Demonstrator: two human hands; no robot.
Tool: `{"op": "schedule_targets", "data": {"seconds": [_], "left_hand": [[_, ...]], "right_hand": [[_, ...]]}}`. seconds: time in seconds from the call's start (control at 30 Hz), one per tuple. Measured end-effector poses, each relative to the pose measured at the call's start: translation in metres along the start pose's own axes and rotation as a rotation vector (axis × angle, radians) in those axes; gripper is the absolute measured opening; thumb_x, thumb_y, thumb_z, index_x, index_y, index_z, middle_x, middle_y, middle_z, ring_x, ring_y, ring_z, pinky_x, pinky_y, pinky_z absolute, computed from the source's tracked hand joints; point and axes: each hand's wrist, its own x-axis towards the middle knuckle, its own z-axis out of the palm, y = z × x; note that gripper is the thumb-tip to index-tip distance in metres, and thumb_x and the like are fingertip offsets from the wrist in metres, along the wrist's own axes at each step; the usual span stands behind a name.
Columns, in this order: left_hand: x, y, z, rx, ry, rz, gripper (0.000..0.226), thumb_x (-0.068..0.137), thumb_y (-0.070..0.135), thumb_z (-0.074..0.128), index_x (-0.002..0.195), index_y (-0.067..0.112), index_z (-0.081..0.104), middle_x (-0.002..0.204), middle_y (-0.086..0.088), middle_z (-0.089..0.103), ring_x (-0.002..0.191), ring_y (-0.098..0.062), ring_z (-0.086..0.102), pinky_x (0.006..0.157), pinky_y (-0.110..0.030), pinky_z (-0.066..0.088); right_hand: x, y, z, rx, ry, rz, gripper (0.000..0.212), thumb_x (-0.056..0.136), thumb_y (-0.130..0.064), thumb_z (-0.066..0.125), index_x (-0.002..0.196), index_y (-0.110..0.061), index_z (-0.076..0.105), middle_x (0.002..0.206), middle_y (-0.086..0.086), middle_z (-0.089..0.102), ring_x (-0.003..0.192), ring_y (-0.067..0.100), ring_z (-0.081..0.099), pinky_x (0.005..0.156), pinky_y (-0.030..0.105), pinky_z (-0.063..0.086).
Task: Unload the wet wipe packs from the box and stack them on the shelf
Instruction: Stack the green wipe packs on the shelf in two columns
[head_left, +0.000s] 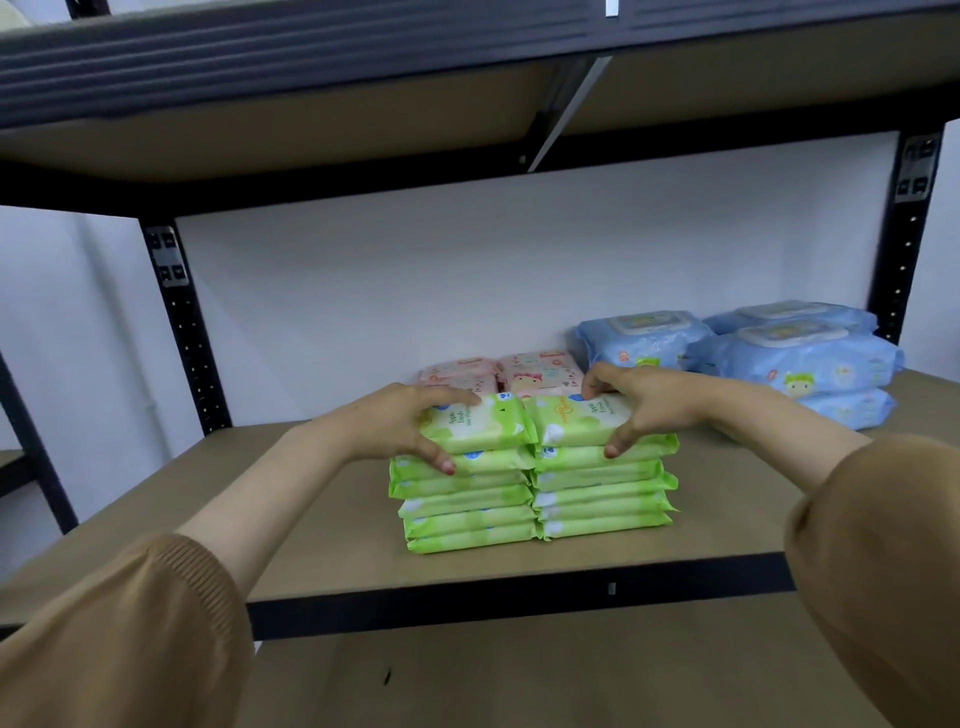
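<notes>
L green stack (467, 512) and R green stack (605, 499) of wet wipe packs sit side by side, touching, on shelf board (322, 519) near its front edge. L hand (395, 426) grips top L pack (480, 428), fingers over the far edge, thumb on the front edge. R hand (641, 400) does the same w/ top R pack (574, 421), thumb at front, fingers curled over the back. Both top packs lie flat on their stacks. Pink packs (540, 371) just behind the green ones. Blue packs (800, 364) stacked at rear R, apart. Tan sleeves (130, 634) on both arms.
</notes>
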Motion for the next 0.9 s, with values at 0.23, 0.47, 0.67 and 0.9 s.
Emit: {"op": "schedule_targets", "data": {"seconds": [0.23, 0.47, 0.67, 0.9], "left_hand": [[0.001, 0.002, 0.006, -0.013, -0.012, 0.012, 0.077, 0.073, 0.036, 0.076, 0.139, 0.035, 0.035, 0.148, 0.010, 0.034, 0.136, -0.009, 0.030, 0.101, -0.015, 0.024], [0.003, -0.003, 0.010, -0.015, 0.064, 0.023, 0.066, 0.075, 0.034, 0.074, 0.133, 0.035, 0.043, 0.139, 0.005, 0.046, 0.126, -0.011, 0.042, 0.094, -0.016, 0.031], [0.005, -0.008, 0.010, -0.044, 0.023, 0.046, 0.067, 0.076, 0.037, 0.073, 0.135, 0.035, 0.042, 0.143, 0.012, 0.041, 0.131, -0.006, 0.036, 0.100, -0.013, 0.026], [0.005, -0.012, 0.012, -0.023, 0.005, 0.089, 0.066, 0.080, 0.038, 0.067, 0.139, 0.031, 0.037, 0.147, 0.011, 0.036, 0.136, -0.007, 0.030, 0.110, -0.019, 0.021]], "right_hand": [[-0.003, 0.000, 0.000, 0.053, 0.015, -0.015, 0.065, 0.074, -0.024, 0.076, 0.128, -0.020, 0.039, 0.132, 0.002, 0.046, 0.114, 0.018, 0.043, 0.093, 0.028, 0.036], [-0.003, 0.001, 0.000, 0.072, 0.014, -0.017, 0.066, 0.074, -0.023, 0.076, 0.129, -0.019, 0.039, 0.133, 0.001, 0.045, 0.119, 0.020, 0.043, 0.098, 0.030, 0.037], [-0.004, 0.001, 0.000, 0.090, 0.009, -0.014, 0.065, 0.074, -0.024, 0.076, 0.129, -0.020, 0.040, 0.132, -0.001, 0.045, 0.118, 0.018, 0.043, 0.097, 0.028, 0.036], [-0.013, 0.001, 0.004, 0.130, 0.052, -0.023, 0.062, 0.077, -0.025, 0.074, 0.130, -0.023, 0.041, 0.118, -0.002, 0.044, 0.109, 0.016, 0.042, 0.092, 0.026, 0.037]]}}
